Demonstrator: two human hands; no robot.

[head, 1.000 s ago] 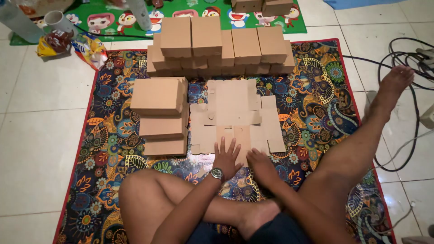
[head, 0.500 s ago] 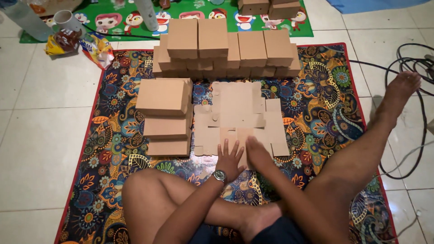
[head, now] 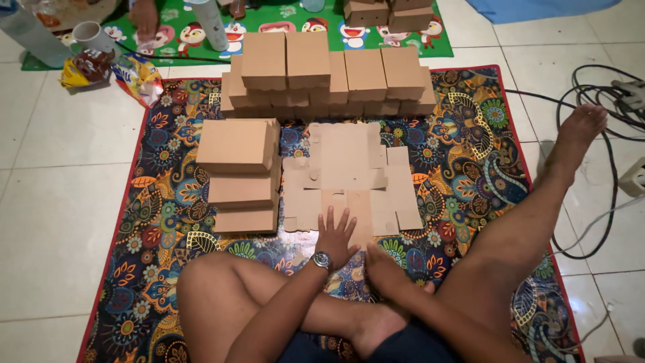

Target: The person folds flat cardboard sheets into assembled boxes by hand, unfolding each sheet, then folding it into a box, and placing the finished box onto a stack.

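On the patterned mat (head: 168,202), left hand (head: 334,235), fingers spread, presses flat brown cardboard blanks (head: 349,175) beside folded boxes (head: 242,171).

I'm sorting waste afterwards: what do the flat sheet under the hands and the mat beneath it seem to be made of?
The flat die-cut sheet, touched by the left hand, looks like plain brown cardboard: matte, uniform tan, with cut tabs and notched edges like the folded boxes beside it. The patterned mat looks like printed fabric or thin carpet, with a red bound edge; which one is unclear.
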